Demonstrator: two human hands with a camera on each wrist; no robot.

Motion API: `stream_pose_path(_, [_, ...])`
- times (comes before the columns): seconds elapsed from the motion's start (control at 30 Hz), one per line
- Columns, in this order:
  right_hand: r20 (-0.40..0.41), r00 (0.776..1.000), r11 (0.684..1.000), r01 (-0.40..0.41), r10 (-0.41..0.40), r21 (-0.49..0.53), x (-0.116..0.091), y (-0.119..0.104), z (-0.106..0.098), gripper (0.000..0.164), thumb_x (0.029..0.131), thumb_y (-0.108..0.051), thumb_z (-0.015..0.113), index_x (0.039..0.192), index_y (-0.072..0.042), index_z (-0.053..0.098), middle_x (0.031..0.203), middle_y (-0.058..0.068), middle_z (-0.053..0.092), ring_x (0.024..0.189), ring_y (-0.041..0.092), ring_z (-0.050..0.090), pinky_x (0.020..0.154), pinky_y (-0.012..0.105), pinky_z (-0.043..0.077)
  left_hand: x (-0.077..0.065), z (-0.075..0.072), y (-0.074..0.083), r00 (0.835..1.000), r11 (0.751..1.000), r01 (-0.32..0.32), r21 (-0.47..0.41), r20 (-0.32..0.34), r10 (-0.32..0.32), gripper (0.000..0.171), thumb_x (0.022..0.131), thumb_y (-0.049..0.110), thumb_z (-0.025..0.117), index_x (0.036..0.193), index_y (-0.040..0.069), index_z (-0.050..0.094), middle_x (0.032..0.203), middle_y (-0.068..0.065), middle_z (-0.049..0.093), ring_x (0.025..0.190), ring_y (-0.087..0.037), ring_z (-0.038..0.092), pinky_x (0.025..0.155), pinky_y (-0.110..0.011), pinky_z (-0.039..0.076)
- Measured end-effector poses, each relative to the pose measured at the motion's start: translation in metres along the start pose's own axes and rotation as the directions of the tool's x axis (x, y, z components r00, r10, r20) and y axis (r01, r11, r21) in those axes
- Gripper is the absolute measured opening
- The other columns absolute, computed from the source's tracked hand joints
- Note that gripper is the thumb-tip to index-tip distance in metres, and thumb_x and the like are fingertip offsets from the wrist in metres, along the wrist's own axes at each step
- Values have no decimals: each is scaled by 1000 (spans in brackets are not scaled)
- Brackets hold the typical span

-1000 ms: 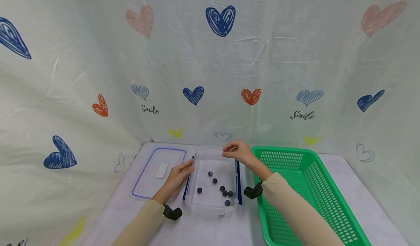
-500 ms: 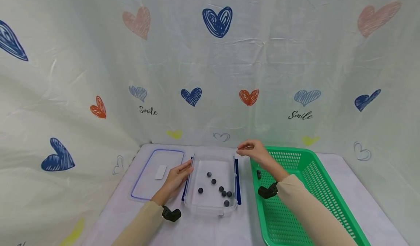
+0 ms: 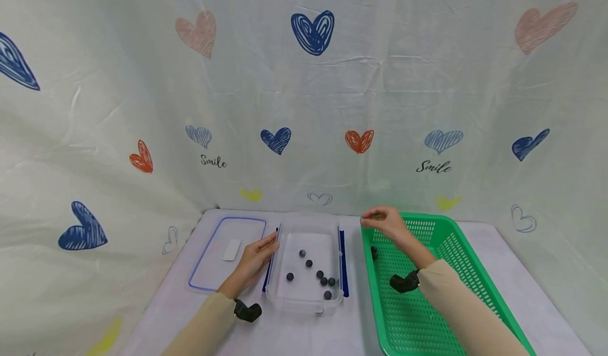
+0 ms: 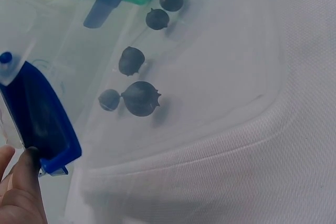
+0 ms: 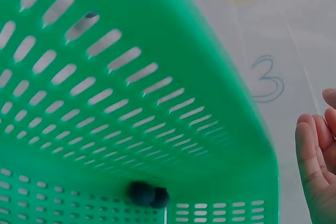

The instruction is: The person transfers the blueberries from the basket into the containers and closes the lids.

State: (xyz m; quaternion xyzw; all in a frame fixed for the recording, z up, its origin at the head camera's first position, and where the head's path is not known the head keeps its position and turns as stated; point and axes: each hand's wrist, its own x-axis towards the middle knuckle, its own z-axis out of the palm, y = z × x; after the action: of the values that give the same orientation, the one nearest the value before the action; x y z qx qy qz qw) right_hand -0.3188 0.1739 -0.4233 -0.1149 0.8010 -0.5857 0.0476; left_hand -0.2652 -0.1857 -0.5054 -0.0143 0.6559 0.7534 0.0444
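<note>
A clear plastic box [image 3: 304,304] with blue side latches stands mid-table and holds several blueberries [image 3: 309,263]. My left hand [image 3: 255,261] rests against the box's left side, fingers fairly straight. The left wrist view shows its fingertips touching the lower end of a blue latch [image 4: 47,119]. Above the back left corner of the green basket [image 3: 375,292] is my right hand [image 3: 386,221], fingers loosely bent. In the right wrist view, thumb and fingers stand apart with nothing visible between them. Two blueberries [image 5: 142,193] sit together in a corner of that basket.
Left of the box lies a clear lid [image 3: 209,255] with a blue seal, a small white rectangle on it. The basket takes up the right side of the white-covered table [image 3: 280,340]. A heart-printed curtain [image 3: 313,97] hangs behind and at the sides.
My right hand has moved right, from over the box to the basket's back left corner. The two basket blueberries have come into view. The left hand stays against the box.
</note>
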Motion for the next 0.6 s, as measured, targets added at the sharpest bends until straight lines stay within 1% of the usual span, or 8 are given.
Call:
stream_pose_path(0.13, [-16,1000,999,2,-3,-42,-6,5,-6,34,82,-18,70,105,5,62,106,17,61,92,28,62,81,41,51,0,0,-1,1000,1000,-2,1,-7,2,55,88,16,63,137,1,42,142,-11,36,129,-20,34,100,-28,34])
stream_pose_path(0.23, [-23,1000,998,3,-4,-64,-10,10,-10,35,82,-20,70,106,5,62,106,17,61,91,27,61,80,41,51,1,-1,-1,1000,1000,-2,3,-11,2,55,87,16,64,136,2,43,141,-11,38,128,-19,36,100,-29,34])
stream_pose_path(0.3, [-30,1000,998,-3,1,-68,-12,14,-13,37,82,-20,70,107,6,61,105,17,61,92,28,61,81,42,50,1,-1,-1,1000,1000,-7,12,-10,7,55,87,17,65,136,2,44,141,-11,38,128,-20,36,100,-30,34])
stream_pose_path(0.4, [-36,999,997,-12,9,-72,-16,22,-16,36,83,-19,70,107,7,61,105,17,62,92,30,61,83,46,49,0,-1,-1,1000,1000,-7,19,-11,7,55,86,18,65,135,3,44,141,-11,39,128,-20,37,100,-30,34])
stream_pose_path(0.47, [-34,999,998,-20,18,-64,-17,29,-18,36,83,-18,70,107,7,61,104,17,62,93,33,61,85,50,48,0,-1,-2,1000,1000,-12,24,-9,13,55,86,18,65,135,3,44,141,-11,39,128,-21,37,100,-30,35])
stream_pose_path(0.6, [-38,998,997,-55,53,-48,-18,41,-20,31,82,-17,70,103,5,63,101,16,64,94,38,60,86,51,48,0,-1,-3,1000,1000,-6,8,-11,6,55,86,17,65,135,3,44,141,-11,39,127,-20,38,99,-27,36])
